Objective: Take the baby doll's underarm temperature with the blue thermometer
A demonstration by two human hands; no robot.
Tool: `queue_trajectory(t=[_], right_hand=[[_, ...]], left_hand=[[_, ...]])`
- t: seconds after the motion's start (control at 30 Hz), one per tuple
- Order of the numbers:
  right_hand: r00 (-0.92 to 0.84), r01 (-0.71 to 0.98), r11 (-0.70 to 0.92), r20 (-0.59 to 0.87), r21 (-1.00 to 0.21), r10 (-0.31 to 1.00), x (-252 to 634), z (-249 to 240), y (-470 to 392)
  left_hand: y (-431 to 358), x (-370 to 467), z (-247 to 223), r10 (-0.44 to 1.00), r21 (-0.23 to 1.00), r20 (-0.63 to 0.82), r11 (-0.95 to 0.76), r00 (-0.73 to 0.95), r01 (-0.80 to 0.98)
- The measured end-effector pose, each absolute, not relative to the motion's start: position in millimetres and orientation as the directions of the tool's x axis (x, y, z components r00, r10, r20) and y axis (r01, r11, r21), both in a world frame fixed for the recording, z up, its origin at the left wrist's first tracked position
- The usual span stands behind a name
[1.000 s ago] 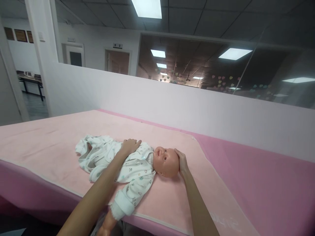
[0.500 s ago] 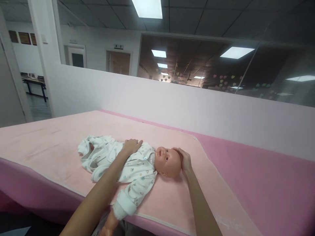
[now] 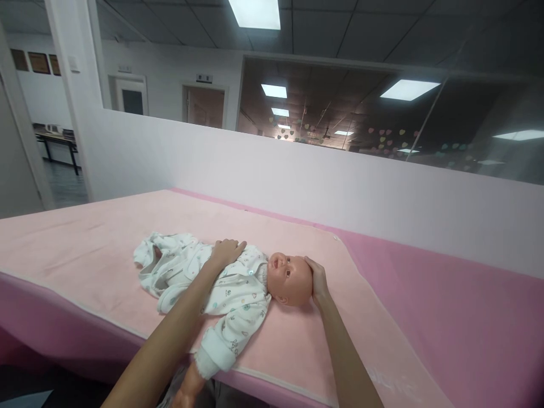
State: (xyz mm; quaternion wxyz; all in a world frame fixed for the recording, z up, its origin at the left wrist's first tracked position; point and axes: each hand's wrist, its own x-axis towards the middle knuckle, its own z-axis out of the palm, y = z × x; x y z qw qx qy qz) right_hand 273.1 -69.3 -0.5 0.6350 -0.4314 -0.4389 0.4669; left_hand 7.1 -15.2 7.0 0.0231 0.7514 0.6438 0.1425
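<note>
A baby doll (image 3: 290, 280) lies on its back on a pale pink sheet (image 3: 106, 238), its head to the right and its legs to the left. It wears a white suit (image 3: 236, 289) with small printed patterns. Across the doll's belly rests my left hand (image 3: 228, 251), palm down and fingers laid out flat. My right hand (image 3: 318, 279) touches the crown of the doll's head, fingers extended and slightly curved along it; part of the palm side is hidden. One bare doll arm (image 3: 190, 388) sticks out of its cuff past the near edge.
A darker pink surface (image 3: 429, 283) shows beyond the sheet on the right. Behind the bed runs a white low wall (image 3: 297, 175) with a window (image 3: 340, 102) above it. On the far left, a doorway gives onto a dark table (image 3: 57, 139).
My right hand's fingers have slid back slightly along the doll's head, toward the right. My left hand stays on the belly, and the doll lies as before.
</note>
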Motion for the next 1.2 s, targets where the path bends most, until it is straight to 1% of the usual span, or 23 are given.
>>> queue_trajectory(t=[0.27,0.47,0.6,0.77,0.9,1.03,1.2], right_hand=[[0.155,-0.243,0.176,0.141,-0.954,0.978,273.3,-0.3,-68.2],[0.166,-0.206,0.22,0.188,-0.954,0.968,278.1,-0.5,-67.2],[0.161,-0.194,0.196,0.166,-0.961,0.973,277.0,-1.3,-67.9],[0.208,-0.17,0.239,0.202,-0.956,0.957,277.5,-2.2,-66.3],[0.196,-0.165,0.225,0.192,-0.96,0.962,277.8,-3.3,-65.1],[0.211,-0.162,0.25,0.213,-0.955,0.954,278.0,-2.5,-64.9],[0.177,-0.152,0.229,0.202,-0.961,0.963,276.6,-1.2,-66.8]], left_hand=[[-10.5,6.7,6.0,0.975,0.223,0.179,-0.171,0.133,0.96],[-14.2,6.8,7.0,0.972,0.218,0.186,-0.18,0.14,0.959],[-17.4,7.1,7.9,0.973,0.218,0.191,-0.172,0.131,0.961],[-17.7,7.5,9.1,0.974,0.221,0.188,-0.17,0.129,0.96],[-16.3,7.8,9.7,0.974,0.226,0.187,-0.167,0.125,0.96],[-16.2,7.9,9.4,0.975,0.226,0.185,-0.167,0.126,0.96],[-17.8,7.8,8.9,0.973,0.223,0.194,-0.168,0.125,0.96]])
